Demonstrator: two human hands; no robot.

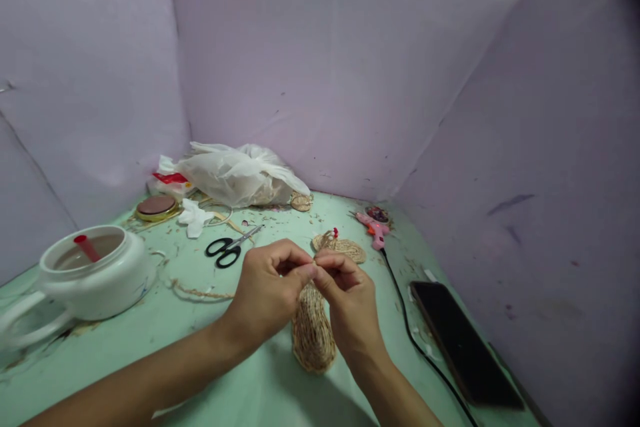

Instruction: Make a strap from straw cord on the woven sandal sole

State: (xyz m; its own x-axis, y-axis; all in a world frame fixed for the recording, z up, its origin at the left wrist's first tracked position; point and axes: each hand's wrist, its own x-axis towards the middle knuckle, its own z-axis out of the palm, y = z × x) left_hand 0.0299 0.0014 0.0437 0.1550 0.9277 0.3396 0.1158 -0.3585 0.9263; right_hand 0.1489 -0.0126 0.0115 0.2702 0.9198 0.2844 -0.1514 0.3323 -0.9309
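Observation:
My left hand (270, 283) and my right hand (353, 300) meet at their fingertips in the middle of the view, both pinched closed. Whatever lies between the fingertips is too small and covered to make out. Just below them is a sole-shaped piece of coiled, braided straw (313, 340), its upper end hidden by the fingers. A braided straw cord (200, 292) runs on the table to the left hand's wrist and passes out of sight there. Behind my right hand lies another woven straw sole (350, 250) with small red beads (335, 232) at its strap.
Black-handled scissors (230, 247) lie left of the hands. A white mug (100, 290) with a red stick stands at far left, near a round tin (157, 207). A plastic bag (240, 170) rests by the wall. Rightward are a pink glue gun (375, 228), its black cable and a phone (463, 343).

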